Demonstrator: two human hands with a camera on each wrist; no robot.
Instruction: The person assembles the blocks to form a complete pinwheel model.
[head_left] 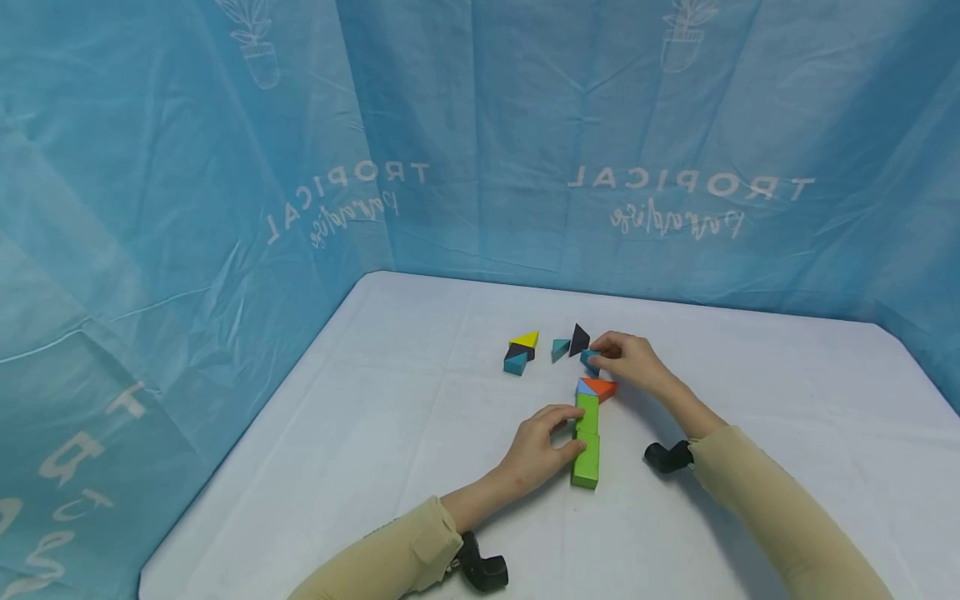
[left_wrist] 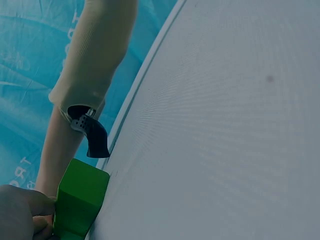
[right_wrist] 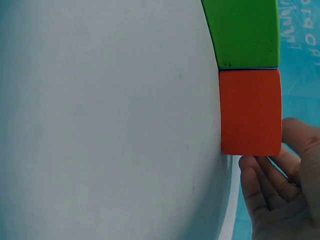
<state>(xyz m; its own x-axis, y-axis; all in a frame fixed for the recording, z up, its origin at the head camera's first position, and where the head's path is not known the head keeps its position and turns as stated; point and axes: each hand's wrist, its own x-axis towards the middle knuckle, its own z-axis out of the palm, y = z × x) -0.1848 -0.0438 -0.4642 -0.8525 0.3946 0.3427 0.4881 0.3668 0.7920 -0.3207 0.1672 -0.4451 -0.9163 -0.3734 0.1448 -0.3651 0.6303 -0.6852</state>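
Observation:
Two green blocks lie end to end in a line on the white table. A light-blue triangular block and an orange-red triangular block sit at their far end. My left hand is at the left side of the green row, thumb and fingertips touching it. In the left wrist view, fingers rest against a green block. Beyond the row, my right hand pinches a blue block between thumb and fingers, partly hiding it. The right wrist view shows the orange-red block in front of that hand.
Left of the right hand are a black triangular block and a teal one. Farther left, a yellow triangle, a black block and a blue block sit together. A blue printed curtain surrounds the table.

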